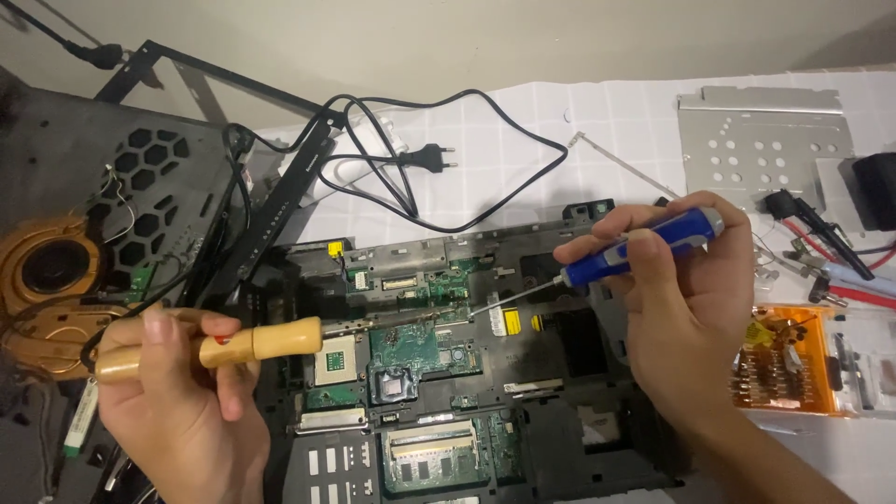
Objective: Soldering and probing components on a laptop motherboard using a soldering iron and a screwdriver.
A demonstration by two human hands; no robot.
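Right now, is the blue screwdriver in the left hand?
No, the right hand grips the blue screwdriver; the left hand holds a wooden-handled tool.

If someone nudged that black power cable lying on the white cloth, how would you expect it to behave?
The black power cable lies in loose loops, so it is probably floppy and would drag rather than slide as one piece. It looks thin, so likely light. Its plug may snag, as loops cross near the black frame.

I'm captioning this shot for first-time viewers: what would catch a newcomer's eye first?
Two hands meeting over the opened laptop at centre: the right hand holds a blue-handled screwdriver with its tip at the green circuit board, and the left hand grips a wooden-handled tool aimed at the same spot. At far left lies a copper fan.
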